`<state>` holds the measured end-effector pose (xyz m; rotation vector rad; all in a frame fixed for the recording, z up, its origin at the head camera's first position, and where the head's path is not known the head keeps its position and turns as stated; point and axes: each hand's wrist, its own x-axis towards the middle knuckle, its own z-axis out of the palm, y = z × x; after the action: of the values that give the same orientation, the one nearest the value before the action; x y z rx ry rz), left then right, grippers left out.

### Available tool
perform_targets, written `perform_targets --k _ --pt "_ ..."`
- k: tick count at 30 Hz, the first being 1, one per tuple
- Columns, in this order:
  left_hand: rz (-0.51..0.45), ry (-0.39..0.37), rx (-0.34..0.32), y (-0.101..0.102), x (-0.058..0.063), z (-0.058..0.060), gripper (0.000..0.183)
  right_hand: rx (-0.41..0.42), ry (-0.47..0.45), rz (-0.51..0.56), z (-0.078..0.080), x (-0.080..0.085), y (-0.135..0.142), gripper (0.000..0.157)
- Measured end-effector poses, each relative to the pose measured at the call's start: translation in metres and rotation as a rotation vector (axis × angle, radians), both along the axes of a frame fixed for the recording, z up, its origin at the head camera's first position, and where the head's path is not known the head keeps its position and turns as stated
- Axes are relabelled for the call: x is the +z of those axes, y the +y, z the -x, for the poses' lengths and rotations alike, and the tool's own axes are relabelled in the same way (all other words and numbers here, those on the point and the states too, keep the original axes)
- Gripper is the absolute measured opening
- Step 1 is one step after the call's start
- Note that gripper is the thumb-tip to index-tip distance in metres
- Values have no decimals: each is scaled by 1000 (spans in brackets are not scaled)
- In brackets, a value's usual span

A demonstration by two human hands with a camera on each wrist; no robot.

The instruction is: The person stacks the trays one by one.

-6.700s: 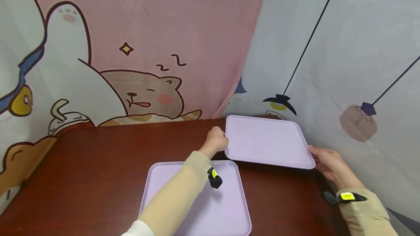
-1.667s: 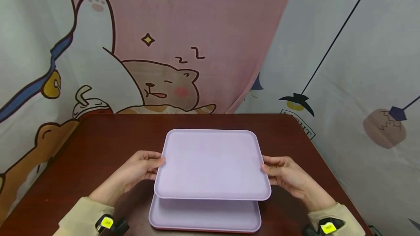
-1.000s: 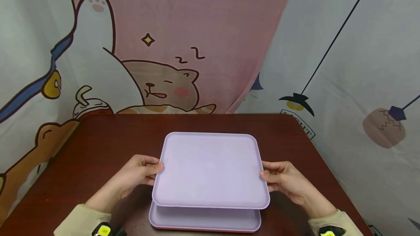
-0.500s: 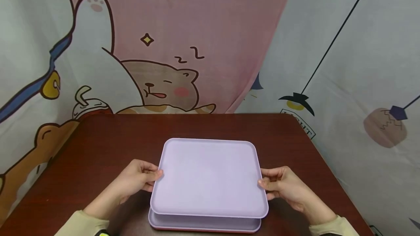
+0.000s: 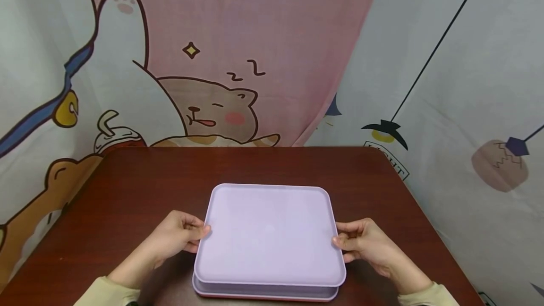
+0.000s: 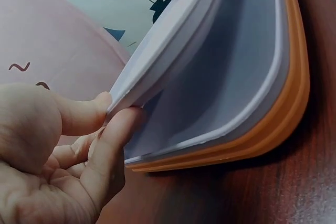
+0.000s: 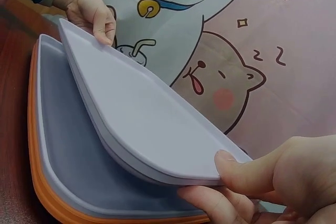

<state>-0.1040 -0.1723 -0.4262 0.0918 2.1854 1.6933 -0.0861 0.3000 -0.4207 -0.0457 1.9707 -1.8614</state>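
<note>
A lilac rectangular tray [image 5: 269, 235] is held slightly raised over a second lilac tray [image 5: 265, 290]. My left hand [image 5: 175, 234] pinches its left rim between thumb and fingers. At the opposite rim my right hand [image 5: 366, 241] pinches it likewise, thumb on top. Both wrist views show a gap between the held tray and the one below, whose inside is partly hidden. Beneath that lower tray lies an orange tray [image 6: 286, 119], nested under it. How many trays make up the stack I cannot tell.
The stack stands near the front of a dark reddish-brown table [image 5: 140, 178]. Behind the table hangs a cloth [image 5: 272, 51] printed with cartoon animals, and a pale wall covering [image 5: 459, 89] runs along the right.
Earlier the held tray was at the far right, apart from the other. It came over the stack, and over the last seconds both hands have lowered it, narrowing the gap.
</note>
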Motion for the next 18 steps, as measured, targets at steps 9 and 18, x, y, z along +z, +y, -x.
perform_targets --k 9,18 --pt "8 -1 3 -1 -6 -4 27 27 9 14 -3 -7 0 65" --pt "18 -2 7 -1 -10 -6 24 19 16 8 -4 -13 -2 61"
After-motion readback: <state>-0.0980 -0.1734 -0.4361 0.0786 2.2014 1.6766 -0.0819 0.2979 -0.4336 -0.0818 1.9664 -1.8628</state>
